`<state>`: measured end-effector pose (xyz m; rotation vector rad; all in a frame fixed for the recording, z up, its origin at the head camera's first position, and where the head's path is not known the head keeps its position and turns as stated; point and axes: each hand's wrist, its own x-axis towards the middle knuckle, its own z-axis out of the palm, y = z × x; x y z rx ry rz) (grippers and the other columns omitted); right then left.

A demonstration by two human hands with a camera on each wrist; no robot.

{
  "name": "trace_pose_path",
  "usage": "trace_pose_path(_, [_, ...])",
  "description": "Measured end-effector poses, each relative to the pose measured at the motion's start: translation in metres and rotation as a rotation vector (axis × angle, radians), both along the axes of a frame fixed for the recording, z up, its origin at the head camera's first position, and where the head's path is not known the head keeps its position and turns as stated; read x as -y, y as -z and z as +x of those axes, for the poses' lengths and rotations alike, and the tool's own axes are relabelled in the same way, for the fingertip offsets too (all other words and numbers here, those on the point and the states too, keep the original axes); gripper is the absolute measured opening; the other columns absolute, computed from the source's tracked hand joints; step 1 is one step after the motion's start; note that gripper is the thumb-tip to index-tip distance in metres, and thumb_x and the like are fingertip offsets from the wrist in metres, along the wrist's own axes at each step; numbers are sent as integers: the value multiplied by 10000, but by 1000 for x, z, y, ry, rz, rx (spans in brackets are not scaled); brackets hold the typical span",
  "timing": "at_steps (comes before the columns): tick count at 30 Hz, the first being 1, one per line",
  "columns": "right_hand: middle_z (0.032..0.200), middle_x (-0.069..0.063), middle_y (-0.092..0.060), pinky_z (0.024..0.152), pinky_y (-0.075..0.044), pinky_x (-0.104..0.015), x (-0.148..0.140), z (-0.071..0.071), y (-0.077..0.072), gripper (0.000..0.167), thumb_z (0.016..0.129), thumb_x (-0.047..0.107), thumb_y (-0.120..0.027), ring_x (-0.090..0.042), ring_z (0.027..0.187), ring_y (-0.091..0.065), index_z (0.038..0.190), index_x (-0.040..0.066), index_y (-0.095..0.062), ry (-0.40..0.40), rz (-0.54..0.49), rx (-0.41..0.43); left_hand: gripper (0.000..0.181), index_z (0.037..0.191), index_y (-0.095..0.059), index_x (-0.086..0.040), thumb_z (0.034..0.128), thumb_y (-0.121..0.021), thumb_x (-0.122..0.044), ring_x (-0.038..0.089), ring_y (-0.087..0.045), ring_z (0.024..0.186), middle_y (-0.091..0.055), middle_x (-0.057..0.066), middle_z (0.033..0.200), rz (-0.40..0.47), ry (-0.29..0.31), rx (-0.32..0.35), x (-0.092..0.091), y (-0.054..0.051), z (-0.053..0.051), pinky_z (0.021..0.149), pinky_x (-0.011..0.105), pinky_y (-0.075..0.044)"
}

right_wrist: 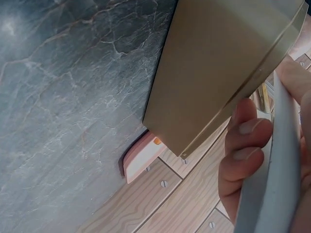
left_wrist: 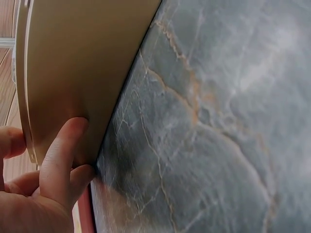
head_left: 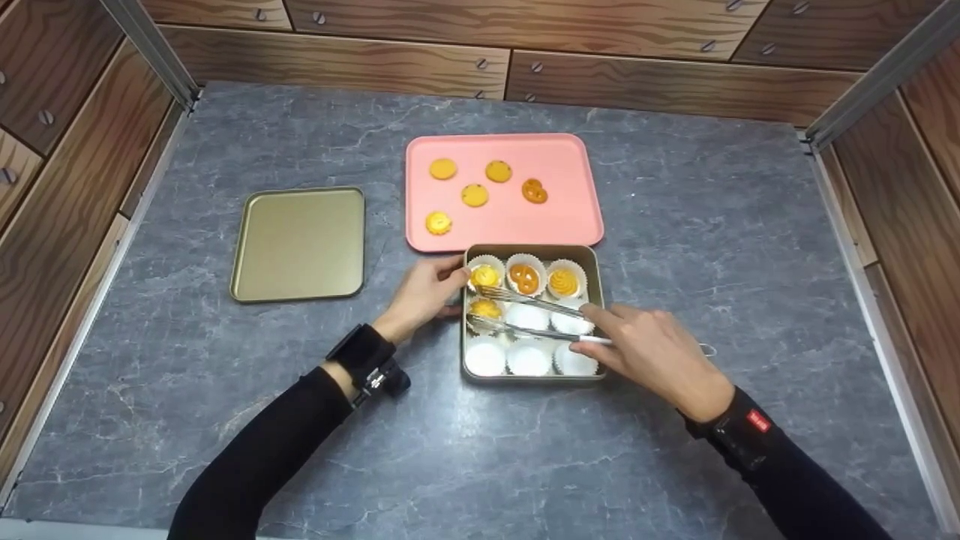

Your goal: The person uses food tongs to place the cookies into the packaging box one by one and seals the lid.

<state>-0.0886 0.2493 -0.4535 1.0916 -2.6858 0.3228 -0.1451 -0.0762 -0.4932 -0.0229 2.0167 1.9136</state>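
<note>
A gold square tin (head_left: 532,376) holds white paper cups in rows. Its back row has a yellow cookie (head_left: 484,277), a pretzel cookie (head_left: 524,280) and a swirled cookie (head_left: 563,283). The right hand (head_left: 660,356) grips tongs (head_left: 555,337) with white handles, whose tips lie around or just over a cookie (head_left: 486,309) in the middle row's left cup; whether they touch it, I cannot tell. The left hand (head_left: 424,294) has its fingers against the tin's left wall, seen also in the left wrist view, where fingertips (left_wrist: 75,127) press the tin's side (left_wrist: 82,63).
Behind the tin lies a pink tray (head_left: 517,225) with three round cookies, a pretzel cookie (head_left: 534,190) and a yellow flower-shaped cookie (head_left: 439,223). A gold lid (head_left: 298,244) rests on the left of the grey marbled table (head_left: 450,465). Wood-patterned panels surround the table.
</note>
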Motion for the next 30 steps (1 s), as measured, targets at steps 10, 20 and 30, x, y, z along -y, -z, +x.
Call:
trace_pose_path(10, [871,-64,-719,502,-558,-375,1,-4,0,474,921,446,-776,-198,654,-681,1174,51,-708,27,-13,65,478,1499,-509,-18,1046,-602,-137,292,-704,1084,-623,184,1407,-27,-24,2,1,1,-1,793,336,-640])
trace_pose_path(20, [883,-53,-731,527,-550,-293,-20,-2,-1,471,886,310,-841,-106,651,-604,1237,23,-713,138,-188,135,453,1449,-597,-82,1027,-617,-247,103,-491,455,-725,63,798,-444,30,-274,1,1,-3,443,252,-452])
trace_pose_path(30, [811,-64,-708,490,-516,-309,-11,-50,-21,461,942,339,-779,-143,596,-578,1250,4,-703,198,-213,153,463,1447,-578,-59,1012,-631,-208,79,-448,449,-759,170,899,-404,-13,-244,-3,2,-3,428,222,-413])
